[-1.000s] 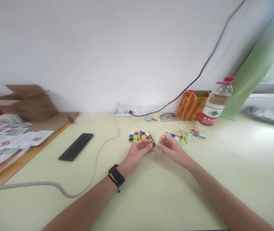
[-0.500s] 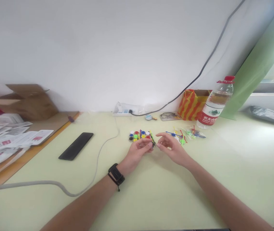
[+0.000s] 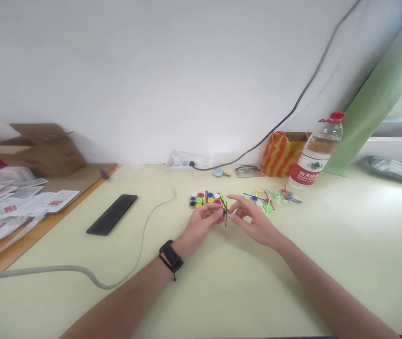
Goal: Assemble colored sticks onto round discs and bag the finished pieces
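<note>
My left hand, a black watch on its wrist, is closed in a pinch on a small black spinner with a thin upright blade. Its centre is partly covered by the fingertips. Just to the right of it, my right hand has its thumb and fingers apart, the tips close to the blade and nothing held. Behind the left hand lie several small coloured round discs and thin sticks. Past the right hand are loose coloured arrow-shaped pieces.
A black flat slab and a grey cable lie on the left. At the back are a power strip, a striped bag and a large water bottle. Papers and a cardboard box occupy the far left.
The spinner's black blade has turned and now stands upright between the hands. My right hand has shifted slightly left; my left hand keeps its place.
</note>
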`<state>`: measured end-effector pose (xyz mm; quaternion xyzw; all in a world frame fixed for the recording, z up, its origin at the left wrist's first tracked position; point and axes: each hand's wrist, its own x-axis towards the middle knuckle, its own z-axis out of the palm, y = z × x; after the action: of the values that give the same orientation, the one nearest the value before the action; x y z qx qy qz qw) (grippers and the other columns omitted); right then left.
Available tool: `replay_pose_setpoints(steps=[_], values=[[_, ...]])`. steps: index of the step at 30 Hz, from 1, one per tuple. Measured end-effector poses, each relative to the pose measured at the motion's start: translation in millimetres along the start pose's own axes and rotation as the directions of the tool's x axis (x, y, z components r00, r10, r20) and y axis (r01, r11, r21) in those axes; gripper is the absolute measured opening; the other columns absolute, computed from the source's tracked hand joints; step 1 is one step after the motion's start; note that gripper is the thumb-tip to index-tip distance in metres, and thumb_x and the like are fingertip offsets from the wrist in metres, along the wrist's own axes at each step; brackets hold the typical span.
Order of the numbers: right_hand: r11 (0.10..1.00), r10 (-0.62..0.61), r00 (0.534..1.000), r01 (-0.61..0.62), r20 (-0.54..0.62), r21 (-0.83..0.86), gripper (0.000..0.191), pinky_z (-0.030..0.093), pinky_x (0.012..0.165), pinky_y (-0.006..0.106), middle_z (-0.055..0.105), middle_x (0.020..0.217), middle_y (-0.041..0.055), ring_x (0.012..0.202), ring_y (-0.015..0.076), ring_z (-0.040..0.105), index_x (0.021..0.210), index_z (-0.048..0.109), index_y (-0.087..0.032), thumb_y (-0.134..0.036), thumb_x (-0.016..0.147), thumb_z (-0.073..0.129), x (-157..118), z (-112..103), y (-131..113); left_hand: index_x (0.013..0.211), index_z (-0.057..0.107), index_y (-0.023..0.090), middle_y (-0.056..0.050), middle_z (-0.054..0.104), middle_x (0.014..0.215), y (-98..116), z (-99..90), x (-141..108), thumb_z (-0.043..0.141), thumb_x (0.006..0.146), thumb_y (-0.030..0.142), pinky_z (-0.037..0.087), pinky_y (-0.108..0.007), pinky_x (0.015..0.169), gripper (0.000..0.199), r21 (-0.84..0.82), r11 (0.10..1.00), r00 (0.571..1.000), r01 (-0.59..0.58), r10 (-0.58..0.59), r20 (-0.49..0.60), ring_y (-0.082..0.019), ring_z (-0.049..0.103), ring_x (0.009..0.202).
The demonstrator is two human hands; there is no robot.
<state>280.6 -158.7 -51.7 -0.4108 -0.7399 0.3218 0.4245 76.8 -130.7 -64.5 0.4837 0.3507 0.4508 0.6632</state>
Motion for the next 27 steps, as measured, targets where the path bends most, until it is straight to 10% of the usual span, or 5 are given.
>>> replay_pose_setpoints(steps=[5,7,11,21,27], values=[[1.0,0.015,0.992,-0.017,-0.127,-0.012,0.049,0.055,0.071,0.032,0.063,0.107,0.0054,0.074,0.0153,0.062,0.141,0.05,-0.027,-0.047,0.096,0.057,-2,1,1,0.106,0.075,0.015,-0.009,0.073,0.102,0,-0.2,0,0.087,0.075,0.036,0.054,-0.034,0.089,0.039,0.004,1.0,1.0,0.008,-0.008,0.0,-0.016,0.068,0.086],[0.997,0.063,0.993,-0.066,-0.099,-0.029,0.036,0.051,0.067,0.03,0.063,0.088,0.0038,0.068,0.0149,0.058,0.104,0.067,-0.021,-0.053,0.099,0.05,-2,-2,1,0.106,0.075,0.015,-0.009,0.073,0.102,-1,-0.9,0,0.086,0.076,0.036,0.054,-0.034,0.089,0.039,0.012,1.0,1.0,0.003,-0.003,0.008,-0.017,0.068,0.086],[0.977,0.215,0.975,-0.214,0.061,-0.016,0.067,0.035,0.052,0.029,0.034,0.048,-0.0029,0.047,0.0118,0.036,0.049,0.037,-0.021,-0.06,0.104,0.031,0,-9,3,0.107,0.075,0.015,-0.008,0.073,0.097,-2,-2.7,0,0.086,0.076,0.037,0.053,-0.034,0.088,0.039,0.039,0.999,1.0,0.006,-0.006,-0.01,-0.017,0.068,0.084],[0.996,0.07,0.997,-0.068,-0.033,0.066,0.024,0.046,0.06,0.027,0.058,0.082,0.0001,0.069,0.0157,0.054,0.096,0.054,-0.023,-0.047,0.096,0.059,4,-3,4,0.106,0.075,0.015,-0.009,0.074,0.1,0,0.1,-1,0.087,0.075,0.036,0.053,-0.034,0.088,0.039,0.03,0.999,0.999,0.031,-0.03,-0.012,-0.017,0.07,0.082],[0.928,0.023,0.966,-0.117,-0.258,-0.353,0.027,0.052,0.079,0.039,0.067,0.091,0.0064,0.086,0.0243,0.063,0.108,0.058,-0.023,-0.047,0.096,0.055,7,-30,36,0.101,0.076,0.014,-0.008,0.073,0.096,2,1.7,0,0.088,0.073,0.034,0.054,-0.033,0.087,0.036,-0.038,0.998,0.998,0.051,-0.053,-0.045,-0.016,0.069,0.081]])
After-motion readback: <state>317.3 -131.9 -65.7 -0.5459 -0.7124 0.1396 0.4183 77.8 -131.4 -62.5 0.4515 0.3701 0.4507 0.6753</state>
